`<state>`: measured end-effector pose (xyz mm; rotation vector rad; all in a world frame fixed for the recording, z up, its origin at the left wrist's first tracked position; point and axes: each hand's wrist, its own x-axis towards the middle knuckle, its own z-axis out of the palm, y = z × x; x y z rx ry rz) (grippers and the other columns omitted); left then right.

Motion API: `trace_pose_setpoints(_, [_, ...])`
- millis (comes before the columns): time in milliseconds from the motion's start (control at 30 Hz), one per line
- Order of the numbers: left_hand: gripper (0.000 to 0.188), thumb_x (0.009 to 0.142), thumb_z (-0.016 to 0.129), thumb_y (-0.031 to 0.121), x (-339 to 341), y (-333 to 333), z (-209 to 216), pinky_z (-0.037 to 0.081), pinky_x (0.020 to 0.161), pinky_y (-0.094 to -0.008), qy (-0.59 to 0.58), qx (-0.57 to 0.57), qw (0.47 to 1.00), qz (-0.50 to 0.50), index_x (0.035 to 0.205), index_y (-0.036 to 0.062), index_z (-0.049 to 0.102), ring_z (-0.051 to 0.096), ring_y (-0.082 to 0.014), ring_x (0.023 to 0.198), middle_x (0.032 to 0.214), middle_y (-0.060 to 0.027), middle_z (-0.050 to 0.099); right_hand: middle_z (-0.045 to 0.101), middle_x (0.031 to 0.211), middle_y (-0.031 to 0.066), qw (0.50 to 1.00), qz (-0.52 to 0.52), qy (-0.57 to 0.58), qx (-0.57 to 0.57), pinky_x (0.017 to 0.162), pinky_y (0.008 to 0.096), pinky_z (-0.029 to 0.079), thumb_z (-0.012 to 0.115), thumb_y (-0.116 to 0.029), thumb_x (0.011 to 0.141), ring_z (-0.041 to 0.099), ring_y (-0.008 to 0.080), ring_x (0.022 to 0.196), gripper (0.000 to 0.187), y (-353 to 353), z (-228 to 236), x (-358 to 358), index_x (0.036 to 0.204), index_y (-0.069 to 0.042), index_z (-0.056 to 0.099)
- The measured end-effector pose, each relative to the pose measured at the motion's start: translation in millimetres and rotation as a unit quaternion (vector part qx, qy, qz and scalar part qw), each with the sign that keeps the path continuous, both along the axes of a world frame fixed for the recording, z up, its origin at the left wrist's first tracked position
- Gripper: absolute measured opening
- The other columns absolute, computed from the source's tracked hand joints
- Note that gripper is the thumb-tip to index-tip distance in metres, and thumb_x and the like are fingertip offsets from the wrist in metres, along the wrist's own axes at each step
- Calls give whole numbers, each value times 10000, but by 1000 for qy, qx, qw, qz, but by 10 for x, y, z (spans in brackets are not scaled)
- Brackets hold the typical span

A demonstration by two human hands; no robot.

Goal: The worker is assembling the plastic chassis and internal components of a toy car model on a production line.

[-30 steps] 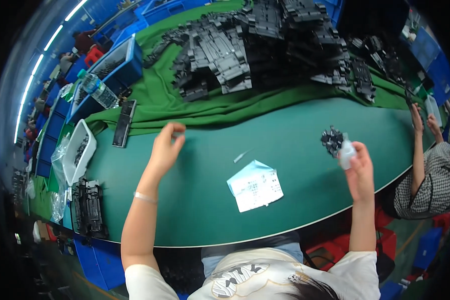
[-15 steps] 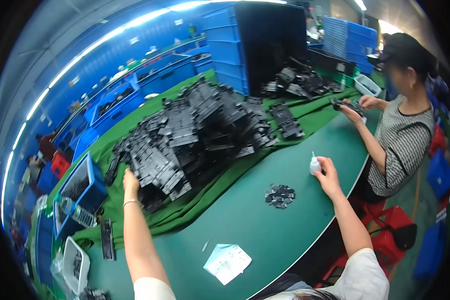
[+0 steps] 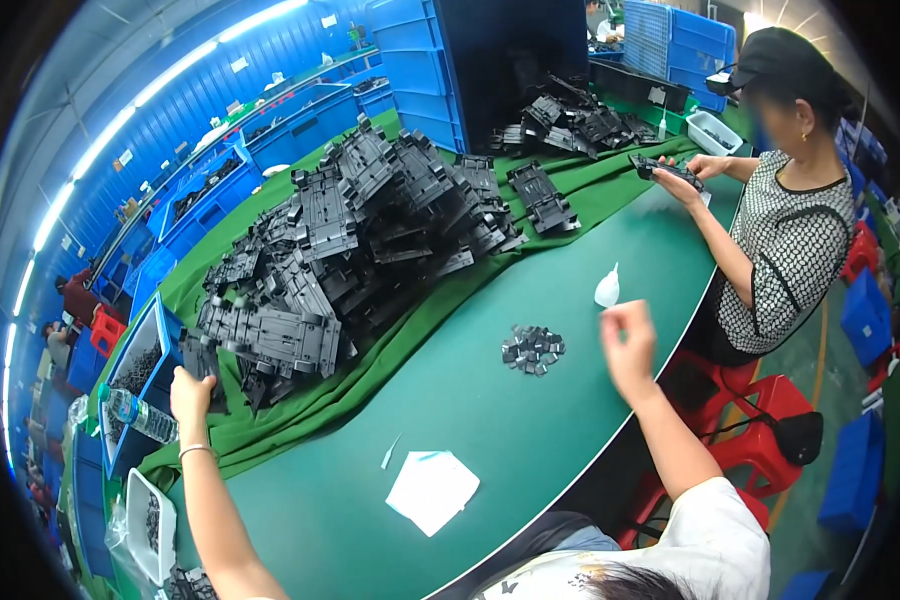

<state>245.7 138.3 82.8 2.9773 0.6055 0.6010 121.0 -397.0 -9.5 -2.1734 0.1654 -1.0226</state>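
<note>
My left hand (image 3: 192, 395) is closed on the edge of a black plastic chassis (image 3: 202, 358) at the left foot of a big heap of similar chassis (image 3: 315, 225). The fingers behind that piece are partly hidden. A small white bottle with a thin nozzle (image 3: 608, 289) stands on the green table. Just nearer to me, my right hand (image 3: 630, 350) is loosely curled, slightly blurred, with nothing seen in it. A little pile of small black parts (image 3: 533, 350) lies to its left.
A blue bin (image 3: 138, 372) of dark parts, a plastic bottle (image 3: 140, 412) and a white tray (image 3: 152, 528) stand at left. Paper (image 3: 432, 492) lies nearer me. At right, a co-worker (image 3: 795, 215) handles a chassis beside red stools (image 3: 770, 430). Green cloth (image 3: 370, 375) edges the heap.
The view has shifted. My right hand has let go of the white bottle and drawn back toward me. My left hand has moved left from the heap's edge to the chassis beside the bin.
</note>
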Motion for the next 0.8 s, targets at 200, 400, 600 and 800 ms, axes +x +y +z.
trace_pose_setpoints(200, [344,719,563,273,-697,700,125,413,702,-404,30,27,998,-46,803,-56,504,520,-381,813,838,-251,543,443,902,93,952,222,120,-175,682,337,431,636,-86,646,480,254,843,323,330,10,69,936,-82,493])
trace_pose_setpoints(400, [215,814,509,159,-1789,509,-392,405,721,-238,-141,-734,652,-127,1004,58,506,505,-101,805,910,-17,535,463,766,116,947,285,99,-114,630,330,430,608,13,623,503,280,713,182,279,-54,288,769,-46,518])
trace_pose_setpoints(600, [367,775,513,41,-2115,-986,-570,441,736,-291,-75,-835,512,-187,1114,51,372,534,-170,873,985,-74,529,508,784,87,960,222,152,-79,642,264,409,567,-5,674,508,192,739,109,237,13,279,771,6,517])
trace_pose_setpoints(800, [356,738,596,135,-2183,-1145,-604,434,712,-217,-44,-814,559,-153,1029,43,414,517,-96,826,901,-49,525,452,674,-35,927,281,243,60,516,157,331,529,-11,746,411,30,576,86,319,-45,307,818,-29,483])
